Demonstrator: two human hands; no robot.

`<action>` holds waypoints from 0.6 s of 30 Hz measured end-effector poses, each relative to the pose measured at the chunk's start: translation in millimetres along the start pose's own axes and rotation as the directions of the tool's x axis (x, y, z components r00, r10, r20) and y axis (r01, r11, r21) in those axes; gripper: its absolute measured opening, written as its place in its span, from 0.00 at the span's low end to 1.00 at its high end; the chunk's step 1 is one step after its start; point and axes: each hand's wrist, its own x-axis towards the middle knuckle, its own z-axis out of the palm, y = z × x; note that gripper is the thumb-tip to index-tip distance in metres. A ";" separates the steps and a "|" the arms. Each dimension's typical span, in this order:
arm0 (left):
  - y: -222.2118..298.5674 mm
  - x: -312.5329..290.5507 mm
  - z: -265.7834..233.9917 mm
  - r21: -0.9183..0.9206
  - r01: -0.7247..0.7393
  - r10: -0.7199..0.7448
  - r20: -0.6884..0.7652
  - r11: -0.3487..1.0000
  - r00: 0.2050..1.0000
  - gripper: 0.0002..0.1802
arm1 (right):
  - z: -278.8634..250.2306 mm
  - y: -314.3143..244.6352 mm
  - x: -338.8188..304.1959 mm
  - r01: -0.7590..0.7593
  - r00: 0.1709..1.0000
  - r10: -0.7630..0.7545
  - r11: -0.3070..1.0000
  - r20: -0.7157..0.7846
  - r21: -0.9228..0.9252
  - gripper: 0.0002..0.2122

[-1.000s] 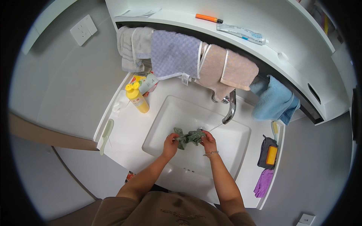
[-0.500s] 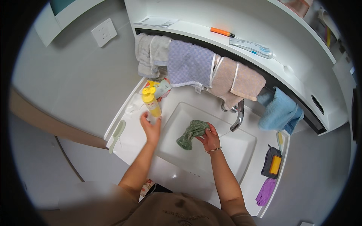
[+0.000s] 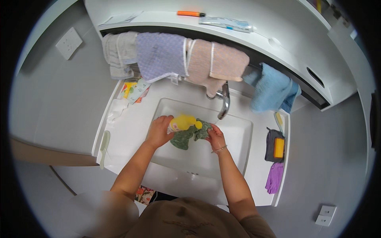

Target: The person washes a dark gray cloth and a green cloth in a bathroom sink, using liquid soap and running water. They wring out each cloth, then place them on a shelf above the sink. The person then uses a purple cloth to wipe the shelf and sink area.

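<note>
My left hand (image 3: 160,131) is closed around a yellow bottle (image 3: 181,122), tipped on its side with its yellow top toward the right. Motion smears the bottle a little. Below and beside it hangs a crumpled green cloth (image 3: 183,139), over the white sink basin (image 3: 234,152). My right hand (image 3: 216,137), with a bracelet at the wrist, pinches the cloth's right end. The bottle's top lies in front of part of the cloth; whether they touch I cannot tell.
A chrome faucet (image 3: 225,104) stands behind the basin. Towels (image 3: 160,55) and a blue cloth (image 3: 274,89) hang below the shelf. A pale green comb (image 3: 104,146) lies on the left ledge; a dark pouch (image 3: 272,144) and purple cloth (image 3: 274,177) line the right.
My left hand has taken hold of the yellow bottle, lifted it off the left counter and brought it tilted over the green cloth. The whole view has shifted; my right hand still holds the cloth.
</note>
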 end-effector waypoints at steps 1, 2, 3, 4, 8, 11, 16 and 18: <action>10.9 -3.5 0.2 0.046 0.038 -0.042 0.088 0.998 0.995 0.28 | -21.9 23.4 8.0 -0.080 0.991 0.058 0.979 -0.117 -0.188 0.14; 24.1 -7.6 -4.8 0.094 0.071 -0.086 0.174 0.993 0.981 0.28 | -39.3 46.2 9.6 -0.044 0.987 -0.005 0.951 -0.159 -0.307 0.14; 31.9 -11.4 -5.4 0.145 0.101 -0.135 0.252 0.984 0.958 0.27 | -56.2 67.6 9.9 -0.016 0.980 -0.072 0.903 -0.188 -0.428 0.14; 28.0 -18.8 -1.0 0.246 0.096 -0.180 0.344 0.964 0.922 0.29 | -68.5 80.0 8.6 0.005 0.972 -0.133 0.837 -0.195 -0.547 0.14; 37.3 -18.4 6.1 0.390 -0.105 -0.146 0.563 0.915 0.813 0.31 | -92.7 106.0 -4.1 -0.020 0.934 -0.137 0.902 -0.329 -0.431 0.18; 58.4 -7.1 8.7 0.423 -0.190 -0.143 0.639 0.886 0.756 0.30 | -107.2 114.9 -9.8 -0.041 0.831 -0.276 0.835 -0.482 -0.549 0.22; 95.3 6.5 32.0 0.420 -0.310 -0.069 0.679 0.853 0.731 0.31 | -119.4 101.2 -24.6 -0.104 0.751 -0.280 0.844 -0.598 -0.526 0.19; 109.1 13.3 47.4 0.421 -0.357 -0.057 0.708 0.834 0.704 0.31 | -124.5 106.6 -27.1 -0.028 0.739 -0.306 0.876 -0.600 -0.482 0.17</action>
